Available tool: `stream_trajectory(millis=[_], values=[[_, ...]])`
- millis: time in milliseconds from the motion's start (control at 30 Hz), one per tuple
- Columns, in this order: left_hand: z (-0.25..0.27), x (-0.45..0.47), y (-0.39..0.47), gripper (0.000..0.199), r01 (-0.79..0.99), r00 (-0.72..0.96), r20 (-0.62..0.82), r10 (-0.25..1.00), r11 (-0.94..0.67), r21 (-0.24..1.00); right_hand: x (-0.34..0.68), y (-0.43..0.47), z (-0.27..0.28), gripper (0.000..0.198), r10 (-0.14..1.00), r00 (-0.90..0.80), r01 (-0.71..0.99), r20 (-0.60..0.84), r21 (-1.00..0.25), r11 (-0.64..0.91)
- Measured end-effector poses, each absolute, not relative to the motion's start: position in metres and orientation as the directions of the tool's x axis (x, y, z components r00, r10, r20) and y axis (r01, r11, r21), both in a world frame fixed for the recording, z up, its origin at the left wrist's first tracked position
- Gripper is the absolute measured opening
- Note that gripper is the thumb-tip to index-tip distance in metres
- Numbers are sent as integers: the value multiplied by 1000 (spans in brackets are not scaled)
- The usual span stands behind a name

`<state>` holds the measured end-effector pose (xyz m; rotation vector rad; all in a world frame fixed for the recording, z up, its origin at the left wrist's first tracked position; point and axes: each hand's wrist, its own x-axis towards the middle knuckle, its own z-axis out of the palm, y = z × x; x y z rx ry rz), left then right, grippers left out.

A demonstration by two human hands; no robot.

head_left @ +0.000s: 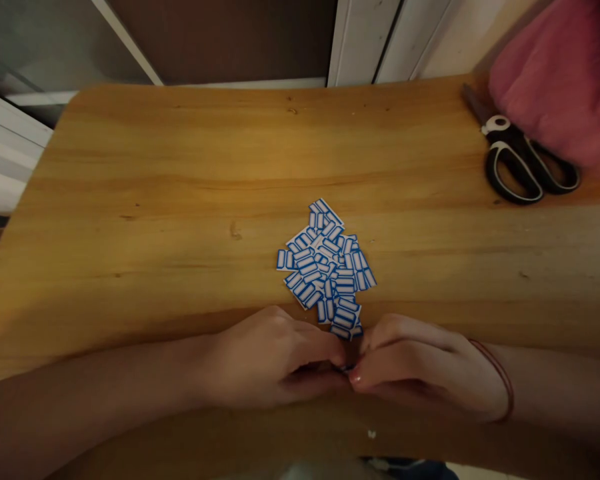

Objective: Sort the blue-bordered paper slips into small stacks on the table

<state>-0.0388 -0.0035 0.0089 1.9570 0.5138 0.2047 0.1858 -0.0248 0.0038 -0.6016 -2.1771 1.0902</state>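
A loose pile of small white paper labels with blue borders (325,263) lies in the middle of the wooden table. Just below the pile, my left hand (290,357) and my right hand (410,363) meet fingertip to fingertip. Both are closed in a pinch around a small dark-and-pale piece (345,367), mostly hidden by the fingers, so its kind cannot be made out. The lowest labels lie close to the fingers of both hands. A thin reddish-brown band (503,380) circles my right wrist.
Scissors with black and white handles (515,163) lie at the back right of the table (180,200), against a pink cloth-like item (555,87). A tiny pale scrap (371,434) is near the front edge. Framed panels (230,40) stand behind the table's far edge.
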Motion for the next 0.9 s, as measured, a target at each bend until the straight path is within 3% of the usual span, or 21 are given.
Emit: stream_trajectory(millis=[133, 300, 533, 900], values=[[7, -38, -4, 17, 286, 894, -64, 444, -454, 844, 190, 0, 12, 13, 624, -665, 115, 410, -770, 628], [9, -39, -1, 14, 346, 892, -176, 416, -379, 858, 196, 28, 4, 13, 812, -530, 526, 244, -657, 541], [13, -38, 4, 17, 360, 893, -231, 387, -304, 882, 196, 29, -8, 34, 843, -512, 708, 163, -475, 522], [12, -38, 4, 16, 358, 885, -235, 401, -267, 895, 196, 31, -6, 18, 898, -422, 702, 125, -581, 411]])
